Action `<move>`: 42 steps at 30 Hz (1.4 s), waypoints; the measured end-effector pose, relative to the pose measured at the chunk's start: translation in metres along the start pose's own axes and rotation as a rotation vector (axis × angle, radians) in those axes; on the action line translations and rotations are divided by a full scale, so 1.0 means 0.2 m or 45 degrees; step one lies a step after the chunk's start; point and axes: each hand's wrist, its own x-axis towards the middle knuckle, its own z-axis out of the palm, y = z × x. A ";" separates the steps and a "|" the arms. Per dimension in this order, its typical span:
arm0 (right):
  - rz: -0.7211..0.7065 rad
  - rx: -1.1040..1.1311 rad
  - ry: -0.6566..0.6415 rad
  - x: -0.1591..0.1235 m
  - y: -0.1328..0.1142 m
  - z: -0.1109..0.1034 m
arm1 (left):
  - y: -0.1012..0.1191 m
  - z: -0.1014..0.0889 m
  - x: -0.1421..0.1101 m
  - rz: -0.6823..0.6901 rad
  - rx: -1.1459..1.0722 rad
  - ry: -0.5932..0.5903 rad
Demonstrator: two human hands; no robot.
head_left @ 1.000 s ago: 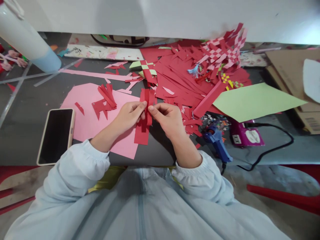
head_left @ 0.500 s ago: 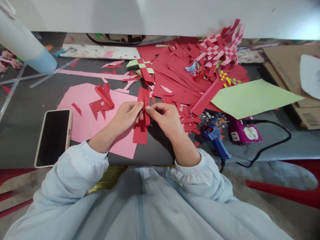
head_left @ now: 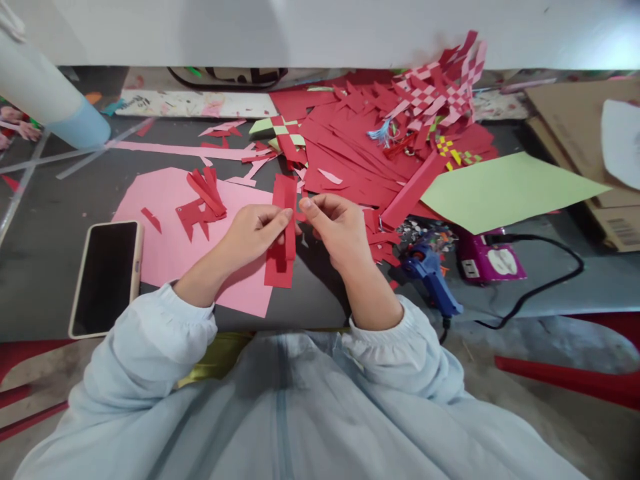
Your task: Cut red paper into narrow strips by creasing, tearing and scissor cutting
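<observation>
My left hand (head_left: 260,230) is closed in a pinch on a folded red paper strip (head_left: 290,240). The strip is held above a wider red paper piece (head_left: 279,277) that lies partly over a pink sheet (head_left: 245,293). Just right of the strip, my right hand (head_left: 337,227) has thumb and fingers pressed together. A bit of red shows by its fingertips, but whether it is pinched there I cannot make out. Left of my hands, a cut red paper shape (head_left: 193,217) with folded strips rests on the pink sheet.
A phone (head_left: 106,277) lies at left, below a bottle (head_left: 83,123). Red paper strips (head_left: 345,157) and woven pieces (head_left: 450,87) pile up behind. To the right are a green sheet (head_left: 515,190), a blue glue gun (head_left: 430,273), a purple box (head_left: 485,260) and cardboard (head_left: 575,127).
My right hand has moved a little to the right, away from the folded strip. My left hand still pinches the strip.
</observation>
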 end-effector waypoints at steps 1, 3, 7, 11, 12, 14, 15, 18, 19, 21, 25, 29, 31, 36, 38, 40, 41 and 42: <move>0.036 0.083 -0.019 0.00 0.00 0.00 | 0.00 0.00 0.00 0.006 0.007 -0.060; 0.087 0.215 -0.080 0.01 -0.01 0.00 | 0.00 0.00 -0.01 0.018 0.023 -0.158; 0.080 0.265 -0.116 0.00 -0.01 0.00 | -0.01 0.00 0.00 0.002 0.031 -0.218; 0.025 0.170 -0.077 0.01 0.00 -0.01 | -0.01 -0.01 0.00 -0.014 0.009 -0.254; 0.011 0.147 -0.072 0.01 0.00 -0.01 | -0.01 -0.01 0.00 -0.022 0.016 -0.255; -0.020 0.125 -0.063 0.01 0.01 -0.01 | -0.01 -0.01 0.00 -0.034 0.037 -0.243; -0.034 0.123 -0.059 0.01 0.01 -0.02 | -0.01 -0.01 0.00 -0.038 0.048 -0.236; -0.031 0.128 -0.061 0.01 0.00 -0.02 | -0.01 -0.01 0.00 -0.030 0.070 -0.224; -0.019 0.126 -0.068 0.01 0.00 -0.02 | -0.01 -0.01 0.00 -0.023 0.075 -0.218; -0.004 0.120 -0.081 0.01 0.00 -0.02 | -0.01 -0.01 0.01 -0.014 0.076 -0.207; -0.012 0.111 -0.087 0.01 -0.01 -0.02 | -0.01 -0.01 0.01 -0.003 0.046 -0.197; -0.023 0.135 -0.098 0.01 0.00 -0.02 | -0.01 -0.01 0.01 -0.015 0.042 -0.193; -0.026 0.126 -0.094 0.01 0.00 -0.02 | 0.00 -0.01 0.00 -0.017 0.030 -0.186; -0.015 0.107 -0.088 0.01 0.00 -0.01 | 0.00 -0.01 0.01 -0.019 0.027 -0.187; -0.015 0.108 -0.093 0.01 0.00 -0.01 | 0.00 -0.01 0.01 -0.011 0.028 -0.184; -0.011 0.107 -0.089 0.01 0.00 -0.02 | -0.01 -0.01 0.01 -0.009 0.029 -0.182; -0.008 0.108 -0.086 0.01 0.00 -0.02 | -0.01 -0.01 0.01 -0.010 0.032 -0.181; -0.007 0.111 -0.082 0.02 0.01 -0.02 | -0.01 -0.01 0.01 -0.012 0.037 -0.181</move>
